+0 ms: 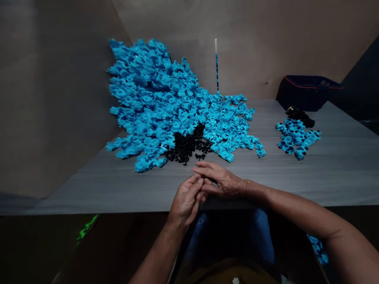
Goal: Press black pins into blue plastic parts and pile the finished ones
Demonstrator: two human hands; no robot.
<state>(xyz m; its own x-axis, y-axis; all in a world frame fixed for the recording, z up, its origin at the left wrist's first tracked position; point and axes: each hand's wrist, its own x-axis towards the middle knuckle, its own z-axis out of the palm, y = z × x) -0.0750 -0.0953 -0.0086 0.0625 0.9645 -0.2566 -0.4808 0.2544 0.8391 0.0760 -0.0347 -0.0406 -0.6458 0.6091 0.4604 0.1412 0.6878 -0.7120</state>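
Note:
My left hand (pixel 186 198) is at the table's front edge, thumb and fingers pinched together. Whatever it grips is hidden, apart from a dark spot by the fingertips. My right hand (pixel 223 180) reaches in from the right and touches the left fingertips, its fingers stretched out and apart from its thumb. Just beyond the hands lies a small black wheel-and-axle piece (pixel 199 156). Behind that spreads a heap of similar small black pieces (pixel 186 146). A large pile of shiny blue plastic toy car bodies (pixel 160 94) surrounds the heap on its far side and both flanks.
Blue toy cars with black wheels (pixel 296 136) form a small group on the right. Beside them are a dark object (pixel 301 116) and a dark blue case with red trim (pixel 308 92). A thin upright stick (pixel 216 67) stands against the back panel (pixel 251 51). A panel (pixel 59 98) borders the left.

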